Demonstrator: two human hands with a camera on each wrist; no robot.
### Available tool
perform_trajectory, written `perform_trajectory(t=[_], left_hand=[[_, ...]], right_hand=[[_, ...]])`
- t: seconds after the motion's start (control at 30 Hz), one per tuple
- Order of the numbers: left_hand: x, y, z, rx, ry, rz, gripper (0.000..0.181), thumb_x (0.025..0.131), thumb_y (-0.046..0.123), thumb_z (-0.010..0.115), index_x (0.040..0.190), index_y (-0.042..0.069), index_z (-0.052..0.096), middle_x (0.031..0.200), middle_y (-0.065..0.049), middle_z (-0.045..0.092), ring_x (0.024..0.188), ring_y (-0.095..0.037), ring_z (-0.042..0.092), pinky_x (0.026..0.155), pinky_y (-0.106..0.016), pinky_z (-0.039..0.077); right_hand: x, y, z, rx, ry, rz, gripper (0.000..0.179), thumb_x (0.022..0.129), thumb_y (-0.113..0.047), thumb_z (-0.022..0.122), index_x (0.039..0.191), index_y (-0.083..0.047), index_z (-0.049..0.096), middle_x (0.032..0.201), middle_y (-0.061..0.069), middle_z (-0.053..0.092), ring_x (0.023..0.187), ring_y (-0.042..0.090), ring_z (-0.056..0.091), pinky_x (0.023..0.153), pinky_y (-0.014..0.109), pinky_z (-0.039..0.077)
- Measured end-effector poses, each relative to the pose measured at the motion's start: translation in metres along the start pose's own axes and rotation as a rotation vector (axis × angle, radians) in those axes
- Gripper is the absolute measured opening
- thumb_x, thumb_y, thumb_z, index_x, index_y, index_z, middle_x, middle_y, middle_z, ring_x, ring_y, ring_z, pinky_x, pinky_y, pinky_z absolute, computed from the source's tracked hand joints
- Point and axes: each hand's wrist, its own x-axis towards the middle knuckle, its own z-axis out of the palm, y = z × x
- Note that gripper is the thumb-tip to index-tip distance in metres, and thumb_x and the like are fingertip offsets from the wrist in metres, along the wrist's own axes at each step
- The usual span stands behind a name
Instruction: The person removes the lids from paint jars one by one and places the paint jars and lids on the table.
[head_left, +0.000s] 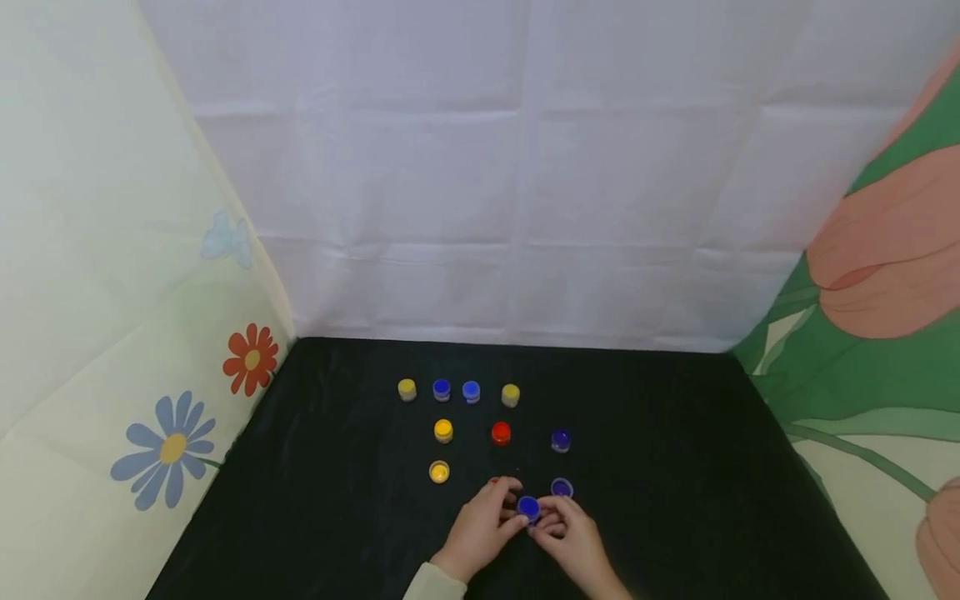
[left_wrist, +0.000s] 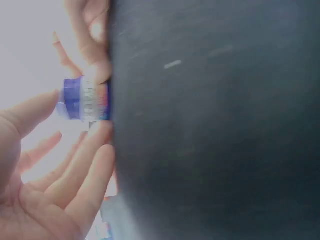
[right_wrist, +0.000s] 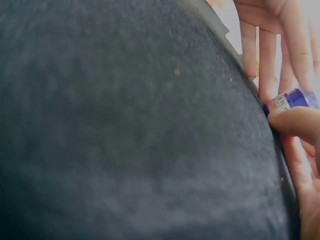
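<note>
My left hand (head_left: 478,529) and right hand (head_left: 574,540) both pinch the blue jar (head_left: 528,507). A purple pot (head_left: 562,487) sits just beyond my right hand on the black surface (head_left: 330,508).

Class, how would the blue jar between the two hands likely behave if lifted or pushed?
The jar is probably light, being small beside the left hand and right hand. Its straight, undented sides suggest it is stiff. Its round shape means it may roll if knocked over.
</note>
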Motion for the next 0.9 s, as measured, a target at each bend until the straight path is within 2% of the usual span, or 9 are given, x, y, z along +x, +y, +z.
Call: perform_trajectory(t=[0.13,0.27,0.37,0.43,0.57,0.7,0.9], left_hand=[[0.004,0.007,-0.008,0.069,-0.018,0.084,0.028,0.096,0.024,0.073,0.122,0.017,0.064,0.109,0.003,0.061,0.095,-0.006,0.062,0.082,-0.028,0.055],[0.009,0.013,-0.014,0.163,-0.034,0.185,0.023,0.093,0.019,0.076,0.115,0.016,0.070,0.111,0.004,0.064,0.101,-0.007,0.059,0.089,-0.028,0.052],[0.014,0.015,-0.016,0.231,-0.053,0.263,0.022,0.090,0.015,0.078,0.111,0.015,0.072,0.111,0.006,0.068,0.101,-0.006,0.059,0.089,-0.025,0.051],[0.017,0.015,-0.016,0.254,-0.068,0.292,0.022,0.089,0.012,0.078,0.110,0.015,0.073,0.109,0.007,0.069,0.098,-0.004,0.058,0.088,-0.022,0.050],[0.021,0.015,-0.014,0.253,-0.096,0.305,0.022,0.088,0.009,0.077,0.109,0.015,0.074,0.104,0.008,0.070,0.092,0.000,0.057,0.085,-0.021,0.050],[0.021,0.013,-0.013,0.235,-0.092,0.315,0.024,0.087,0.009,0.076,0.110,0.014,0.073,0.103,0.007,0.069,0.088,0.000,0.056,0.081,-0.019,0.049],[0.023,0.012,-0.014,0.195,-0.110,0.290,0.025,0.087,0.011,0.076,0.111,0.013,0.072,0.101,0.006,0.067,0.083,0.002,0.054,0.076,-0.016,0.049]], right_hand=[[-0.002,0.002,0.002,-0.028,0.023,-0.029,0.032,0.073,0.010,0.084,0.100,0.004,0.068,0.091,0.007,0.061,0.071,0.002,0.062,0.066,0.020,0.057],[-0.002,0.004,0.004,-0.055,0.035,-0.041,0.033,0.072,0.007,0.086,0.099,0.001,0.068,0.091,0.005,0.061,0.072,0.001,0.061,0.066,0.020,0.057],[0.000,0.003,0.006,-0.058,0.042,-0.035,0.033,0.072,0.006,0.087,0.098,-0.001,0.069,0.091,0.004,0.061,0.071,0.001,0.061,0.065,0.020,0.056],[0.000,0.001,0.007,-0.060,0.047,-0.034,0.033,0.071,0.006,0.088,0.098,0.000,0.068,0.090,0.005,0.061,0.071,0.001,0.060,0.065,0.020,0.056],[0.000,-0.002,0.007,-0.078,0.040,-0.014,0.035,0.070,0.008,0.087,0.099,0.002,0.068,0.090,0.006,0.060,0.070,0.002,0.060,0.065,0.020,0.056],[0.001,-0.005,0.007,-0.112,0.016,0.004,0.036,0.071,0.008,0.085,0.101,0.004,0.067,0.091,0.007,0.059,0.071,0.003,0.059,0.065,0.021,0.056],[0.003,-0.006,0.008,-0.142,0.000,0.005,0.036,0.071,0.007,0.084,0.101,0.004,0.066,0.089,0.006,0.058,0.070,0.003,0.059,0.064,0.021,0.056]])
